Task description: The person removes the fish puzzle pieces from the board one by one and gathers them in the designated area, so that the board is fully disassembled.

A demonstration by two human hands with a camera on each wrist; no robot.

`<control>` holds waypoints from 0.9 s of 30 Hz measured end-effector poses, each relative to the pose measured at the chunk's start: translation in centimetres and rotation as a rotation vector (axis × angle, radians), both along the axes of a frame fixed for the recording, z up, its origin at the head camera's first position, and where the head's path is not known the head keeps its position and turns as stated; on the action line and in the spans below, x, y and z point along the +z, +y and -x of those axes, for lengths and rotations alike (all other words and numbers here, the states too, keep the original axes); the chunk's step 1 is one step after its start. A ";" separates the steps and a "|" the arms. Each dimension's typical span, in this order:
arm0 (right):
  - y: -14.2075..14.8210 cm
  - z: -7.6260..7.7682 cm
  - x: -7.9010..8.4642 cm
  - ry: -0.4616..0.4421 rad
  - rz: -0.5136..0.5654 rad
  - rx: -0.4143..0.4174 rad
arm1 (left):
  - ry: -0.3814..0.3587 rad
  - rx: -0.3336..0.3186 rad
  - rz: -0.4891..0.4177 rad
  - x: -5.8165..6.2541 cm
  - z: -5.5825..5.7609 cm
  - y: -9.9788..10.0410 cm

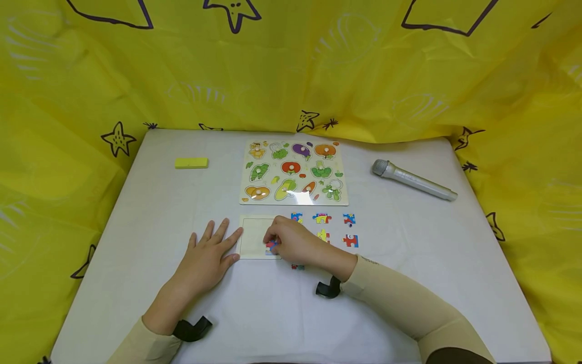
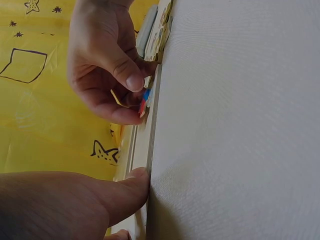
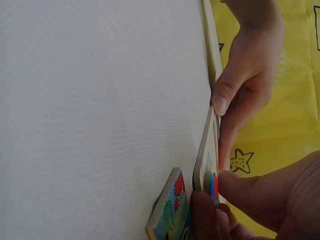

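Observation:
A pale rectangular puzzle board (image 1: 252,237) lies near the table's middle. My left hand (image 1: 204,260) has its fingers straight and spread, with index fingertip and thumb touching the board's left edge. My right hand (image 1: 295,242) is over the board's right side, thumb and fingers pinching a red and blue jigsaw piece (image 1: 271,245) at the lower right corner. In the right wrist view the thumb and fingers close round this jigsaw piece (image 3: 214,186); its far part is hidden. Another jigsaw piece (image 3: 172,205), with a red figure, lies beside the board.
Several loose jigsaw pieces (image 1: 350,240) lie right of the board, some partly hidden by the right hand. Behind stands out a vegetable knob puzzle (image 1: 293,174) lying flat. A yellow block (image 1: 191,163) is back left, a silver microphone (image 1: 414,180) back right. Yellow cloth (image 1: 291,76) hangs around the table.

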State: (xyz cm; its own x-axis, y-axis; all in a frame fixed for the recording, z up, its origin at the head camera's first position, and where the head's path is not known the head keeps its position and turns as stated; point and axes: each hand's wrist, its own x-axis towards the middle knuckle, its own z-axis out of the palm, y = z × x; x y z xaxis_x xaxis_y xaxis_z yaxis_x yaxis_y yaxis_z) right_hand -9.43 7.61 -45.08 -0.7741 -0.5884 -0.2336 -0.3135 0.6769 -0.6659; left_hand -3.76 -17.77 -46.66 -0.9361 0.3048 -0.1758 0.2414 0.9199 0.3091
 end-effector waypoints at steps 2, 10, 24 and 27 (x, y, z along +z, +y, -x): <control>0.0 0.0 -0.1 0.007 0.002 -0.004 | 0.000 0.001 0.000 0.0 0.0 0.0; -0.1 -0.3 -0.7 0.090 -0.001 -0.006 | -0.005 0.000 0.001 0.1 0.0 0.1; 0.1 -0.1 -0.9 0.078 0.058 -0.011 | -0.005 -0.001 0.004 0.2 0.0 0.1; 0.2 -0.1 -0.8 0.060 0.079 -0.013 | -0.005 0.000 0.003 0.2 0.0 0.0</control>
